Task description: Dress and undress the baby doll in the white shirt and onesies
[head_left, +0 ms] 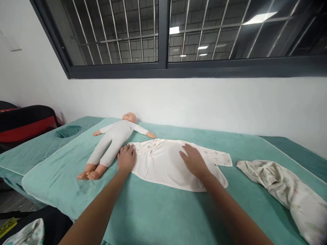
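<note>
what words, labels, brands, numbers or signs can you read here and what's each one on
No text can be read anywhere in this picture.
Yellow patch at the lower left edge: dark marks, too blurred to read.
White garment under the hands: small printed marks, too small to tell whether any are letters.
Doll's suit: a tiny mark on the chest, too small to read.
</note>
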Tool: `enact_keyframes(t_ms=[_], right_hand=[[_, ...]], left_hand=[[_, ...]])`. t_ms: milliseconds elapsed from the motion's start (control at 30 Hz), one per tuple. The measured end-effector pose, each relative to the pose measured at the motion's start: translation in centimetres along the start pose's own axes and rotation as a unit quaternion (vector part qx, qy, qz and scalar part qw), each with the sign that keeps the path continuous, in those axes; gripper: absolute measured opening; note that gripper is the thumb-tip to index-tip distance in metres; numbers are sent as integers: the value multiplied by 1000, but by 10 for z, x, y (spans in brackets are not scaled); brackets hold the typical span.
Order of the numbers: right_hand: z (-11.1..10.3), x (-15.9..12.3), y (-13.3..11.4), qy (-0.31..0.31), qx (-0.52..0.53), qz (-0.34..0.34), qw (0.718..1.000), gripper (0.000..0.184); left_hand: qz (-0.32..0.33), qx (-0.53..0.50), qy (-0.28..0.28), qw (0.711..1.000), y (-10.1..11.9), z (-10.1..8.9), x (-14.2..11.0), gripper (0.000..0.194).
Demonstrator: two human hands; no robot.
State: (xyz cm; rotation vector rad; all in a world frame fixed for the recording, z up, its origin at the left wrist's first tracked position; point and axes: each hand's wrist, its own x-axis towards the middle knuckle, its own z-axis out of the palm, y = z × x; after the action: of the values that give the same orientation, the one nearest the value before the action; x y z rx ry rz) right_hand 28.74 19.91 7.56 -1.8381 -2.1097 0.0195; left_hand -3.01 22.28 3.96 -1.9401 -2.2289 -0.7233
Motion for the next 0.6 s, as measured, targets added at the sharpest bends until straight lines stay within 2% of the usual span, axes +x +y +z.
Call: enact_keyframes(t_ms=[100,233,333,433,600], right_hand=[[17,17,-47,-60,53,-69,994,48],[43,36,-82,-46,52,-80,994,39],[56,41,-87,-31,51,-84,995,39],[61,38,-80,-34,51,-91,994,43],[65,36,-70,-57,29,-33,997,56]], left_hand=[[-5,-19,-18,1000,-4,0,3,45],[-19,-37,-24,999,-8,2,6,50],[-31,-42,-12,999,-8,3,7,56],[-38,-36,-11,999,-6,5,8,56],[-62,-20,8,998,-3,6,8,55]])
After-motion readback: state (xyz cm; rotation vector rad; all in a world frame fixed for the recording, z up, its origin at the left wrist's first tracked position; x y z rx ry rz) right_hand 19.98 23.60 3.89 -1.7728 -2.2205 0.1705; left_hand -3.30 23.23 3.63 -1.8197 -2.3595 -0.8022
